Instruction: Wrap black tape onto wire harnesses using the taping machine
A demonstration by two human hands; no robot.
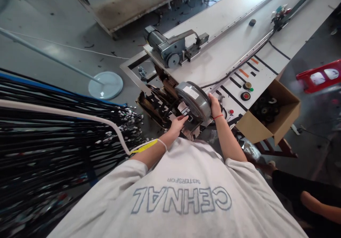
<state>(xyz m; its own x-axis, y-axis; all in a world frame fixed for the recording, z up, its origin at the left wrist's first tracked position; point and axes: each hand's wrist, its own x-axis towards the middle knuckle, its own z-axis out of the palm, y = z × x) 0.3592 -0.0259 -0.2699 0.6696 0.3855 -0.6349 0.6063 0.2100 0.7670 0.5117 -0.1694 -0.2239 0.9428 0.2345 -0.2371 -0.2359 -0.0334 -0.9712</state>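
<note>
In the head view, a grey round reel-like machine part (198, 99) with a white label stands at the near end of a long white worktable (226, 46). My right hand (215, 106) is pressed against its right rim, its fingers partly hidden behind it. On the left side, my left hand (179, 123) pinches something small and dark near the reel's open side; the thing itself is too small to make out. A yellow tag (144, 147) hangs at my left wrist.
A motor unit (173, 48) is mounted behind the reel. An open cardboard box (275, 119) stands to the right. Black cables (66, 128) hang at the left. Another person's arm (319, 206) shows at lower right.
</note>
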